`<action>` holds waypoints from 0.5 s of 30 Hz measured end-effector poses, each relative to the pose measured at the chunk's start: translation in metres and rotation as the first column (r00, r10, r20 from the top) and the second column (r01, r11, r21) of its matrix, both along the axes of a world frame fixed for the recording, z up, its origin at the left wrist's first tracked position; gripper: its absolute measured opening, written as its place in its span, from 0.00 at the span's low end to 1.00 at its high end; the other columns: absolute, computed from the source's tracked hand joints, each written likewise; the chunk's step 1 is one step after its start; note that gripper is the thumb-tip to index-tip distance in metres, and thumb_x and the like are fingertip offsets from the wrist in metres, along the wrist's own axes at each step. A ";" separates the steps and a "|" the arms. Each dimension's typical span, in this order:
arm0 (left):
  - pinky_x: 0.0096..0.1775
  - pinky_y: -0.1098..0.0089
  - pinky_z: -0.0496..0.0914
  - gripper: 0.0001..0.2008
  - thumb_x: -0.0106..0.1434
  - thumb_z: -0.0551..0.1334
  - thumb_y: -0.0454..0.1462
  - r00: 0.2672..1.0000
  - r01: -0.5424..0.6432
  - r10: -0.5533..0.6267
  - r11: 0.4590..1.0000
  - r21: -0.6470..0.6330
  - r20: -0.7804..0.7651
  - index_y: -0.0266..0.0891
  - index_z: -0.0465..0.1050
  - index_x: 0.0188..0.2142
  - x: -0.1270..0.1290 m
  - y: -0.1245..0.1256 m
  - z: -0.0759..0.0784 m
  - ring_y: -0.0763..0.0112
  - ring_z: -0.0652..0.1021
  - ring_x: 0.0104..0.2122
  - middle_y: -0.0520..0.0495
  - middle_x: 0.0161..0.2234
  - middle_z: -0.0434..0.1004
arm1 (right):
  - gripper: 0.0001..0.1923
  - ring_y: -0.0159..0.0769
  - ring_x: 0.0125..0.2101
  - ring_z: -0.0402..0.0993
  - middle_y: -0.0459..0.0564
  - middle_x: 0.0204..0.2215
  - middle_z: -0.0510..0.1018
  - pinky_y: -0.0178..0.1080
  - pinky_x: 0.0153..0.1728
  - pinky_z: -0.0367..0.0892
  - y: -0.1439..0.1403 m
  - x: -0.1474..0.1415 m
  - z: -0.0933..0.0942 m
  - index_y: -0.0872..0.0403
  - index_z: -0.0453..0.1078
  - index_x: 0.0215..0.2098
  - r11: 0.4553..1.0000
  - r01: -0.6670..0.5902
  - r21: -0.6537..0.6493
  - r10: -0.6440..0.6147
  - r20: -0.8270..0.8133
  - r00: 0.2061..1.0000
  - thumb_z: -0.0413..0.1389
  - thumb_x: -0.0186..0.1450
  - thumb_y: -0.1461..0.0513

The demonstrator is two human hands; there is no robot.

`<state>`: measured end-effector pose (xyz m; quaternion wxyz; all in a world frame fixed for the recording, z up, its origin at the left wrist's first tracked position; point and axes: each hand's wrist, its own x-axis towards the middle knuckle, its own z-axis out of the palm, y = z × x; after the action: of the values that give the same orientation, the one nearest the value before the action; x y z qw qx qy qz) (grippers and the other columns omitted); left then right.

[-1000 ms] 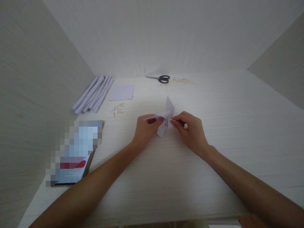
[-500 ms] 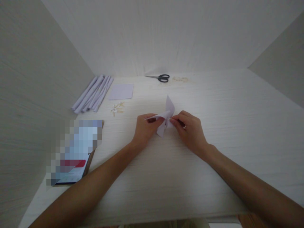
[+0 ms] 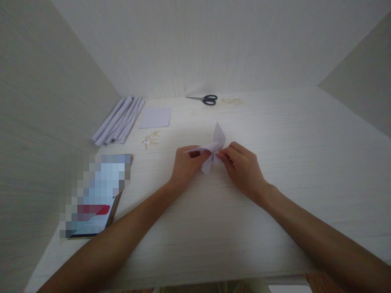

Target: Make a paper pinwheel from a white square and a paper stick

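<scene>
Pinching both hands, left (image 3: 187, 162) and right (image 3: 241, 165), on a pale, pointed-winged folded paper (image 3: 214, 149).

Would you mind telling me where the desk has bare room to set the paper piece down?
The wide right side of the pale wooden desk, beyond the right hand, is bare. The far-left corner is crowded: rolled white paper tubes, a flat white paper square and small wooden sticks.

Small enclosed craft station, pale wood-grain desk (image 3: 275, 122) walled on three sides by plain panels, carrying paper-craft supplies: scissors (image 3: 205, 99) lying at the back, rolled paper tubes (image 3: 117, 121), a flat paper square (image 3: 155, 117), small sticks (image 3: 149, 139) sitting nearby.
</scene>
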<state>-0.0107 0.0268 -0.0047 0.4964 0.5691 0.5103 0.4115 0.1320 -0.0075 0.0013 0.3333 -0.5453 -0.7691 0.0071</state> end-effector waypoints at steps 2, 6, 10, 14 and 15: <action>0.22 0.75 0.58 0.08 0.47 0.61 0.39 1.000 0.003 -0.003 1.000 -0.006 0.008 0.35 0.71 0.19 0.001 0.000 0.000 0.77 0.66 0.19 0.53 0.18 0.68 | 0.10 0.33 0.24 0.62 0.49 0.22 0.67 0.35 0.25 0.60 0.000 0.000 0.000 0.56 0.66 0.23 1.000 -0.005 0.023 0.005 0.018 1.000 0.48 0.61 0.66; 0.21 0.76 0.56 0.08 0.47 0.61 0.39 1.000 0.017 -0.017 1.000 -0.015 0.012 0.35 0.70 0.19 0.001 -0.001 0.001 0.79 0.65 0.19 0.54 0.17 0.66 | 0.09 0.33 0.25 0.63 0.49 0.22 0.68 0.35 0.26 0.61 0.000 0.000 0.000 0.55 0.66 0.24 0.996 -0.013 0.088 0.011 0.028 1.000 0.48 0.60 0.67; 0.21 0.76 0.56 0.09 0.48 0.61 0.40 1.000 0.027 -0.027 1.000 -0.007 0.001 0.35 0.70 0.19 0.001 0.000 0.000 0.79 0.64 0.19 0.55 0.16 0.65 | 0.09 0.33 0.25 0.64 0.50 0.23 0.68 0.35 0.26 0.61 -0.001 0.000 0.000 0.56 0.67 0.24 0.995 -0.019 0.096 0.017 0.028 0.999 0.48 0.61 0.67; 0.22 0.75 0.58 0.09 0.48 0.61 0.40 0.999 0.037 -0.038 0.999 0.016 0.011 0.35 0.71 0.19 -0.001 0.001 -0.004 0.78 0.66 0.20 0.54 0.17 0.66 | 0.11 0.33 0.25 0.63 0.50 0.23 0.68 0.35 0.26 0.61 -0.001 0.002 0.000 0.56 0.67 0.25 0.998 -0.011 0.057 0.007 0.077 0.997 0.47 0.63 0.64; 0.22 0.75 0.58 0.09 0.48 0.61 0.40 0.999 0.040 -0.040 0.999 0.018 0.011 0.35 0.71 0.19 -0.001 0.001 -0.004 0.78 0.66 0.20 0.54 0.18 0.66 | 0.12 0.33 0.25 0.63 0.51 0.23 0.68 0.35 0.26 0.61 -0.001 0.002 0.000 0.56 0.67 0.25 0.999 -0.012 0.047 0.008 0.090 0.996 0.46 0.63 0.64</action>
<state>-0.0115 0.0276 -0.0086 0.5023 0.5812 0.4923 0.4094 0.1337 -0.0084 0.0008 0.3110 -0.5333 -0.7860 -0.0339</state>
